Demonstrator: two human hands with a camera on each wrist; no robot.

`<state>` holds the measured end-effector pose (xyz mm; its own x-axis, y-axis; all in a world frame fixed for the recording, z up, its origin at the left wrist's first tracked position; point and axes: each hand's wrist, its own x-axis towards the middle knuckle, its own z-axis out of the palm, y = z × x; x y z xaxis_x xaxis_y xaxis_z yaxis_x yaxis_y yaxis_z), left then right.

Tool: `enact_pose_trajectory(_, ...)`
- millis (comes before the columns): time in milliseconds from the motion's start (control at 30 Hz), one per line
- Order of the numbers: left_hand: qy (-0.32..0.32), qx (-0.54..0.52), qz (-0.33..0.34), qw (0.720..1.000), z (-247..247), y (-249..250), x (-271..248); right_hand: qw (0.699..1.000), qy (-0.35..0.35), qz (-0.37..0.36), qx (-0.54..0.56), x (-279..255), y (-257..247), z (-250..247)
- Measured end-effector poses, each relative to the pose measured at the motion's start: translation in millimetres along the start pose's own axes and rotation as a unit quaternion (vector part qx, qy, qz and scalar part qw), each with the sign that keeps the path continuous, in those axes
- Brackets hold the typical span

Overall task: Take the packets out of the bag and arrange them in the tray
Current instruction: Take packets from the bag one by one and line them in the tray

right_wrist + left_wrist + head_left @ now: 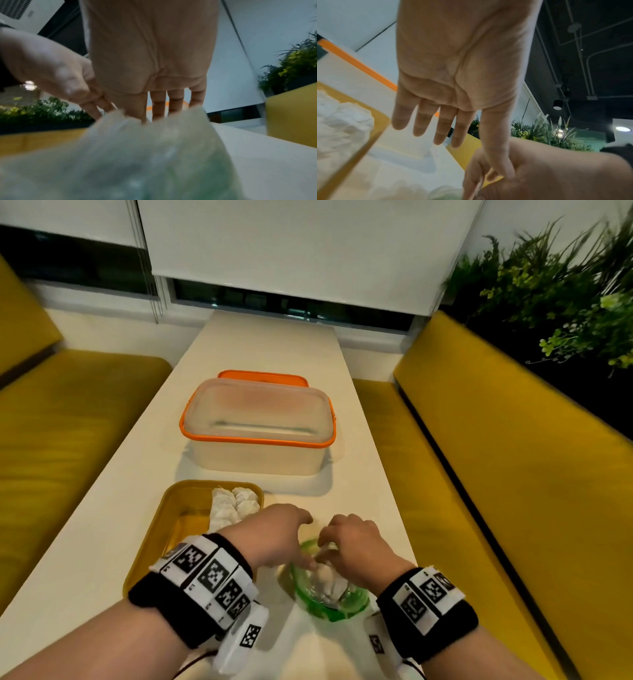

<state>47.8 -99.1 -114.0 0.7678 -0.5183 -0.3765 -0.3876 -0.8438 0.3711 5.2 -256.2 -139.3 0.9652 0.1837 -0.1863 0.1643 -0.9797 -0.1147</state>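
Note:
A clear plastic bag with green print [330, 597] lies on the white table [267, 350] near the front edge, and a whitish packet [325, 577] shows inside its mouth. My right hand [342, 546] curls over the bag's far rim and pinches it; its fingertips are hidden behind the bag [154, 155] in the right wrist view. My left hand [294, 549] reaches across from the tray side. Its fingers [436, 129] are straight, and its thumb points down beside the right hand [556, 169]. The yellow tray [185, 498] sits to the left and holds white packets [233, 505] at its far end.
A translucent box with an orange rim [257, 422] stands behind the tray and bag, its orange lid [263, 376] lying behind it. Yellow benches [513, 474] flank the table on both sides. Green plants [565, 296] stand at the back right.

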Motion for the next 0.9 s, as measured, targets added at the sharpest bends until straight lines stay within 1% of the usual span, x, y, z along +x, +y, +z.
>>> enact_pose_trajectory(67, 0.044, -0.024, 0.012, 0.999, -3, -7, -4, 1.000, 0.020, 0.015, 0.013, 3, 2, 1)
enact_pose_trajectory(100, 0.062, -0.047, 0.012, 0.997, -3, -10, -6, 0.997, 0.036, 0.035, 0.049, 2, 5, 0)
enact_pose_trajectory(167, 0.083, -0.107, 0.016, 0.991, -3, -14, -7, 0.983, 0.074, 0.070, 0.152, -3, 11, -8)
enact_pose_trajectory(233, 0.079, -0.159, 0.033, 0.984, -1, -13, -7, 0.968, 0.093, 0.068, 0.224, -9, 10, -20)
enact_pose_trajectory(333, 0.034, -0.217, 0.055, 0.974, 0, -3, -6, 0.960, 0.081, 0.027, 0.268, -15, 0, -40)
enact_pose_trajectory(367, 0.020, -0.251, 0.060, 0.966, 1, 1, -4, 0.956, 0.076, 0.020, 0.283, -16, -3, -45)
enact_pose_trajectory(400, 0.012, -0.298, 0.057, 0.953, 2, 4, -5, 0.950, 0.075, 0.015, 0.302, -15, -8, -49)
enact_pose_trajectory(467, -0.003, -0.408, 0.049, 0.911, 3, 8, -6, 0.933, 0.101, 0.024, 0.345, -14, -12, -50)
enact_pose_trajectory(533, -0.024, -0.501, 0.035, 0.864, 5, 10, -6, 0.913, 0.153, 0.072, 0.371, -13, -8, -45)
enact_pose_trajectory(567, -0.026, -0.533, 0.026, 0.845, 5, 9, -6, 0.913, 0.170, 0.100, 0.356, -14, -4, -40)
enact_pose_trajectory(600, -0.020, -0.559, 0.015, 0.829, 3, 7, -7, 0.926, 0.162, 0.122, 0.318, -16, -1, -35)
enact_pose_trajectory(633, -0.011, -0.583, 0.005, 0.812, 1, 6, -8, 0.946, 0.125, 0.132, 0.267, -18, 2, -27)
enact_pose_trajectory(667, -0.003, -0.603, -0.004, 0.797, -2, 3, -9, 0.964, 0.071, 0.135, 0.216, -21, 2, -19)
enact_pose_trajectory(700, 0.000, -0.620, -0.013, 0.784, -4, -1, -10, 0.975, 0.016, 0.138, 0.171, -24, 1, -10)
enact_pose_trajectory(733, -0.001, -0.632, -0.020, 0.774, -6, -3, -11, 0.980, -0.021, 0.143, 0.137, -27, -2, -2)
enact_pose_trajectory(767, -0.004, -0.638, -0.027, 0.769, -6, -7, -13, 0.982, -0.033, 0.148, 0.112, -28, -6, 5)
enact_pose_trajectory(833, -0.003, -0.635, -0.040, 0.772, -6, -10, -14, 0.985, -0.018, 0.148, 0.086, -29, -11, 14)
enact_pose_trajectory(900, -0.002, -0.628, -0.047, 0.777, -5, -12, -14, 0.981, 0.014, 0.151, 0.117, -29, -12, 16)
